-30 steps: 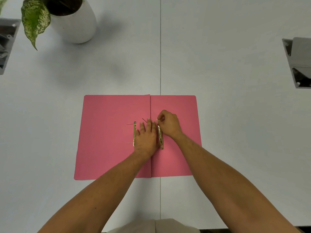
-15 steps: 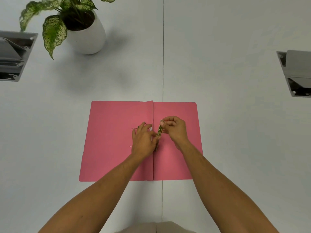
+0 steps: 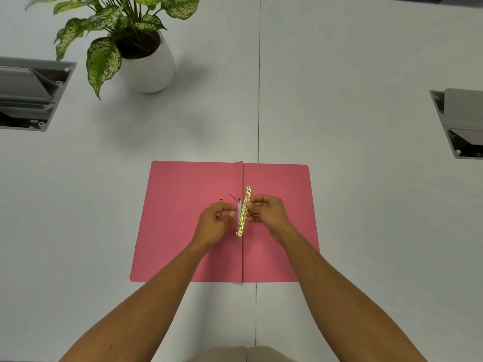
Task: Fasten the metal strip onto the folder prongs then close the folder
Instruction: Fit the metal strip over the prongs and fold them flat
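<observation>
Fingers [image 3: 251, 204] of my right hand [image 3: 266, 212] are pinched on the gold metal strip [image 3: 244, 210], near its middle, and that is the change: a second ago the strip lay flat on the right leaf of the folder under my hands, and half a second ago only its far end was tipped up; now it is clear of the card, held almost along the spine, its long axis running from about 12 to 6 o'clock with the far end leaning slightly right. My left hand [image 3: 214, 223] has drawn back to the 9 o'clock side of the strip, loosely curled and holding nothing; whether its fingertips [image 3: 231, 213] touch a prong I cannot tell.

With that hand out of the way, the thin prongs [image 3: 233, 197] show on the left leaf, just at 10 o'clock from the strip, standing partly up and splayed instead of lying flat. I judge the strip is in hand but not yet threaded: its holes must still be lined up with the two prongs before these are folded down.

Outward, the pink folder [image 3: 183, 231] lies fully open on the white bench [image 3: 366, 205], spine toward 12 o'clock. A potted plant [image 3: 136, 48] stands well apart at 11 o'clock, and grey cable hatches sit at the far left [image 3: 28, 95] and far right [image 3: 460, 121] edges.
</observation>
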`<state>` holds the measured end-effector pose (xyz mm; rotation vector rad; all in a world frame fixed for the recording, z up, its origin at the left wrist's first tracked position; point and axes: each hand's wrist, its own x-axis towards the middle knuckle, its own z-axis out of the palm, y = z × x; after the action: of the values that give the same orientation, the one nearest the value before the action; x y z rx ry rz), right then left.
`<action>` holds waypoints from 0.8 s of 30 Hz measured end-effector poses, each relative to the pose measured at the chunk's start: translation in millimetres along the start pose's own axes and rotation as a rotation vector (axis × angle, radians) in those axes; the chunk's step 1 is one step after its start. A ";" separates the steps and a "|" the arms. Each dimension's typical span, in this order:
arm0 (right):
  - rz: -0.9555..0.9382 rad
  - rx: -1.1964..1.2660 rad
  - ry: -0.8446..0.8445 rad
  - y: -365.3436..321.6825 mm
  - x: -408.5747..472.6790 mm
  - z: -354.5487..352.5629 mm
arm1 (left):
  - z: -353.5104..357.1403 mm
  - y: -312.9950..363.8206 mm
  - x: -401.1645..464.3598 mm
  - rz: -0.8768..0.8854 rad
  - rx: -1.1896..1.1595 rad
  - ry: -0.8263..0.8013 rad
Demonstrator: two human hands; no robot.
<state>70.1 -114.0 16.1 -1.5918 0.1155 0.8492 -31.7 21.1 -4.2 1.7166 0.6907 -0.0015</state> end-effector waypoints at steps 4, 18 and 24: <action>0.035 0.030 -0.009 3.0 1.0 0.2 | -8.4 -10.3 -6.1 -0.141 -0.092 -0.038; 0.067 -0.005 -0.045 13.1 5.9 5.5 | -0.2 -30.8 -7.2 -0.023 0.115 -0.327; 0.063 -0.006 -0.051 13.7 5.8 6.1 | 4.5 -30.5 -4.9 -0.019 0.188 -0.336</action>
<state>64.3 -109.4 1.8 -1.5776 0.1274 0.9389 -47.6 17.9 -30.9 1.8316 0.4666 -0.3707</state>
